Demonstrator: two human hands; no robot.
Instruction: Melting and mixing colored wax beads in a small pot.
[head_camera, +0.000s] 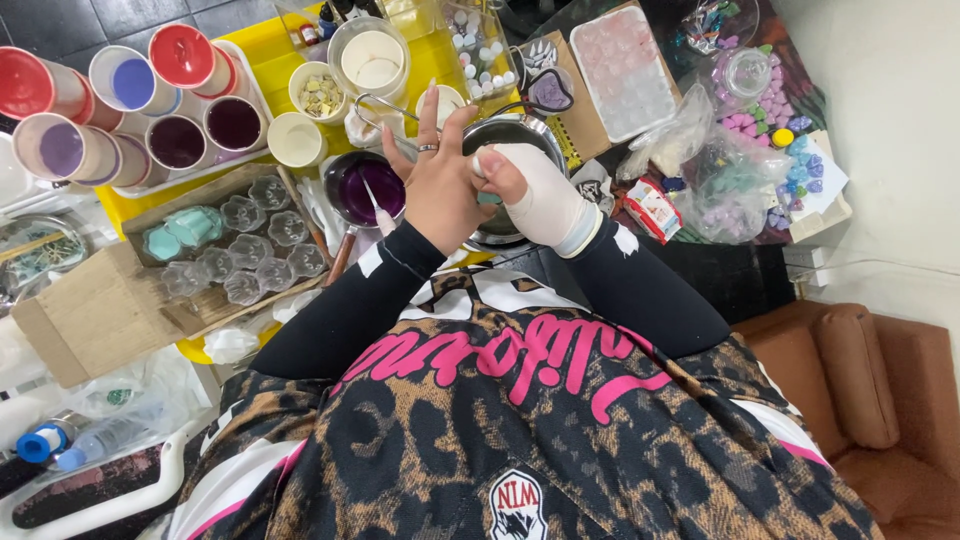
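Above steel pot, hands together

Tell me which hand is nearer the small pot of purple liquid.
Left. The left hand is raised right beside the pot of purple liquid; the wrapped right hand sits farther off, over the metal bowl.

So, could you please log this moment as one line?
left hand: bare, fingers spread | right hand: white glove, touching left fingers | below: metal pot | beside: purple wax cup
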